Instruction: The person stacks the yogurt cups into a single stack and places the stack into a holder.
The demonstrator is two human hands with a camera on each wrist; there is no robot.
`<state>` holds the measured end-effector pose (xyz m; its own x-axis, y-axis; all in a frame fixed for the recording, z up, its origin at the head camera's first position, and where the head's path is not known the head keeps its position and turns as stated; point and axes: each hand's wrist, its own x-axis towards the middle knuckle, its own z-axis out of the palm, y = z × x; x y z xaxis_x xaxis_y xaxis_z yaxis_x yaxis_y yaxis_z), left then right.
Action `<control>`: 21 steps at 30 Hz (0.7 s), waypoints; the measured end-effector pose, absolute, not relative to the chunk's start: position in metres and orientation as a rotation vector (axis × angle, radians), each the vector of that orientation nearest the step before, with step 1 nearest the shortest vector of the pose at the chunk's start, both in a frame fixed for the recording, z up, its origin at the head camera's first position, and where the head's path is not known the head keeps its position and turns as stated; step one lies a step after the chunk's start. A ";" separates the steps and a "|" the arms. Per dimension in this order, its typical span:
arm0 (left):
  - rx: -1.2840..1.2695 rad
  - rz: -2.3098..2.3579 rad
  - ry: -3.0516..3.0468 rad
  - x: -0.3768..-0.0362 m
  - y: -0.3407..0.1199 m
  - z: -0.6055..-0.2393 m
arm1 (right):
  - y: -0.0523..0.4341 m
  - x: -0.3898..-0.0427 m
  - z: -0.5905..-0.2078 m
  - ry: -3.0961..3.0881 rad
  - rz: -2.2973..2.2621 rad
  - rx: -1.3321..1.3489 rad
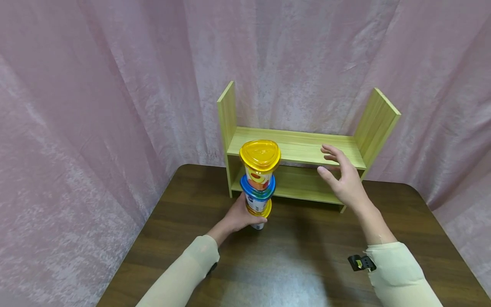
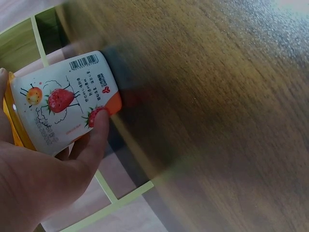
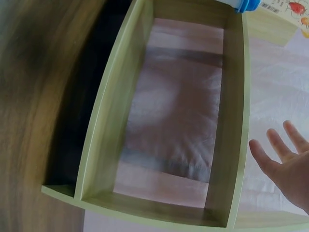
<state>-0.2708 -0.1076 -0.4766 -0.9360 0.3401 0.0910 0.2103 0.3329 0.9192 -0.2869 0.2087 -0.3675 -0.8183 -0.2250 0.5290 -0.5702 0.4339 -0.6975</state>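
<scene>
Cup stack held before the shelf.
Left hand (image 1: 238, 216) clamped the bottom cup (image 1: 258, 212); right hand (image 1: 342, 175) hovered, fingers apart, near the shelf (image 1: 295, 147).

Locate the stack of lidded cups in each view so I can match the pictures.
Head: stack of cups centre, left hand gripping its bottom cup.
Left wrist: only the bottom cup, upper left.
Right wrist: a sliver at the top edge.
Shared landmark: the wooden shelf.

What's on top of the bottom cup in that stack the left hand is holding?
Two more plastic cups sit stacked on the bottom white cup: a blue-lidded cup, then a yellow-lidded cup. The left hand covers much of the bottom cup, so its lid barely shows.
</scene>
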 end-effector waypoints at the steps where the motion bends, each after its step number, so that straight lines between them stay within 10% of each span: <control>1: 0.510 1.673 2.464 -0.271 -0.108 -0.477 | 0.210 -0.287 -0.368 -2.334 1.336 0.671; 21: 0.526 1.679 2.495 -0.293 -0.109 -0.515 | 0.238 -0.283 -0.377 -2.333 1.261 0.537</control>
<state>-0.2930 -0.1088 -0.5147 -0.9368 0.3296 0.1173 0.2328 0.3369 0.9123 -0.2827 0.2380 -0.3772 -0.8315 -0.1293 0.5402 -0.5228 0.5109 -0.6824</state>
